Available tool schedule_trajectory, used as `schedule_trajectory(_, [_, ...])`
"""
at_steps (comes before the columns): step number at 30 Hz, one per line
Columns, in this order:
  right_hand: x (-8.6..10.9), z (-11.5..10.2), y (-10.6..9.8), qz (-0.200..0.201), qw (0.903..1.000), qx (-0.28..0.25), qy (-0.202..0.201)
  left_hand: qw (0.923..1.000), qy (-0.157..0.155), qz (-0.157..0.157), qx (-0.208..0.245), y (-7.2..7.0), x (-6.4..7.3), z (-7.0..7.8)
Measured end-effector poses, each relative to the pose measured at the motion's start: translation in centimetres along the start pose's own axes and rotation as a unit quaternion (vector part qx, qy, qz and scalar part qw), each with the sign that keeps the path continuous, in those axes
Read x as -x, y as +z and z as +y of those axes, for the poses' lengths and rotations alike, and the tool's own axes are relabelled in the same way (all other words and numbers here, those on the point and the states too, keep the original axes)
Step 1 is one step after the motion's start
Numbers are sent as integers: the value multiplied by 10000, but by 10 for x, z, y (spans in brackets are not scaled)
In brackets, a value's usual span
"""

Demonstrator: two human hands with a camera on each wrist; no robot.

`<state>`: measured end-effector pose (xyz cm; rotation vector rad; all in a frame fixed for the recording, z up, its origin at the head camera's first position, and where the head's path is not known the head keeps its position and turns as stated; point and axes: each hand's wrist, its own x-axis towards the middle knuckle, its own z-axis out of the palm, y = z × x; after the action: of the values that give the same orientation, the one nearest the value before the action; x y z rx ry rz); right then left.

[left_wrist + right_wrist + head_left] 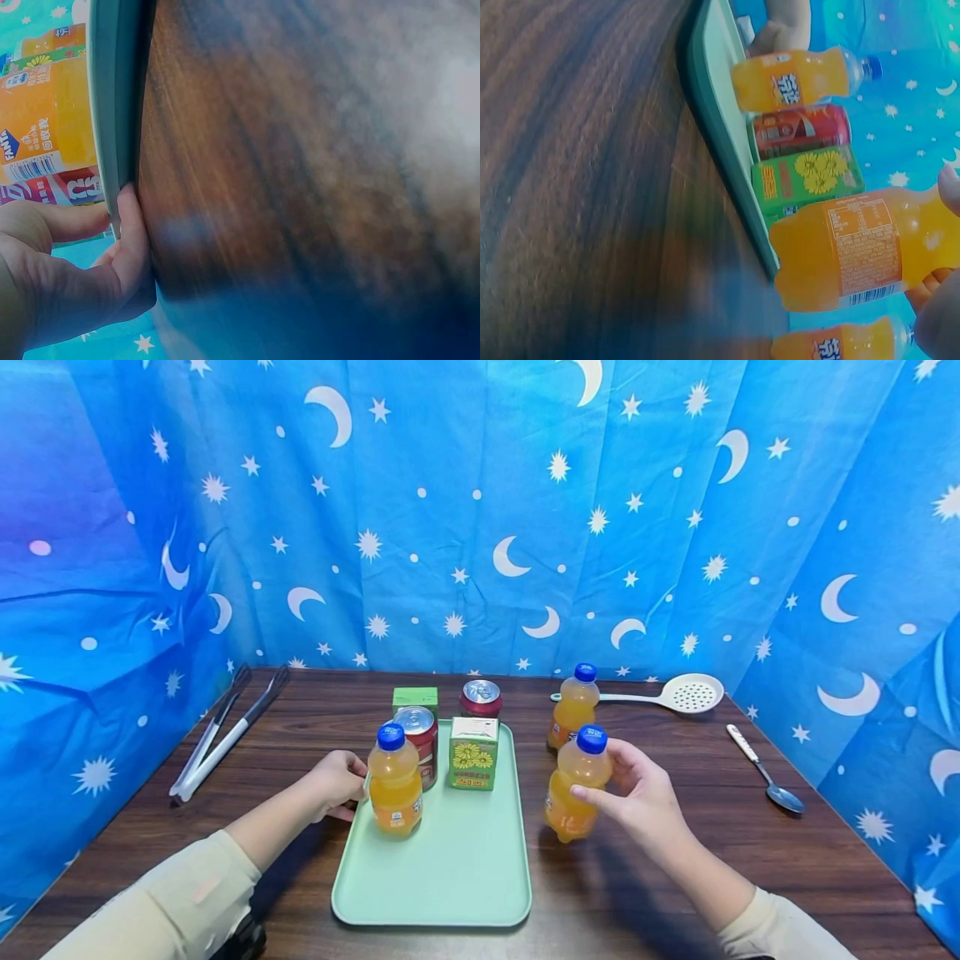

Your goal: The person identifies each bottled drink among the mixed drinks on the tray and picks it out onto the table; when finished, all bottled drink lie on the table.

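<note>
My right hand (637, 789) grips an orange soda bottle (573, 793) with a blue cap, thumb on one side and fingers round the other, just right of the light green tray (450, 885). In the right wrist view this bottle (840, 251) shows its back label and barcode. My left hand (333, 785) pinches the tray's left rim; the left wrist view has the rim (112, 127) between thumb and fingers. On the tray stand another orange soda bottle (395, 785), a red can (423, 747) and a green drink carton (472, 760) with yellow flowers.
Behind these are a second green carton (415, 696) and a red can (480, 697). A third orange bottle (573, 706) stands right of the tray, by a white skimmer (690, 693). A spoon (765, 772) lies far right, tongs (225, 739) far left.
</note>
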<state>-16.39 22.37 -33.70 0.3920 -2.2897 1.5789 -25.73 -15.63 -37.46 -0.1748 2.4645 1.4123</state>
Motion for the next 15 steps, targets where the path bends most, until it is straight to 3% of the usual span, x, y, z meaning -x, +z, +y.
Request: schedule_trajectory(15, [-8,18,-7,85,9995,149,258,10000,-12,17,-4,0,1,0])
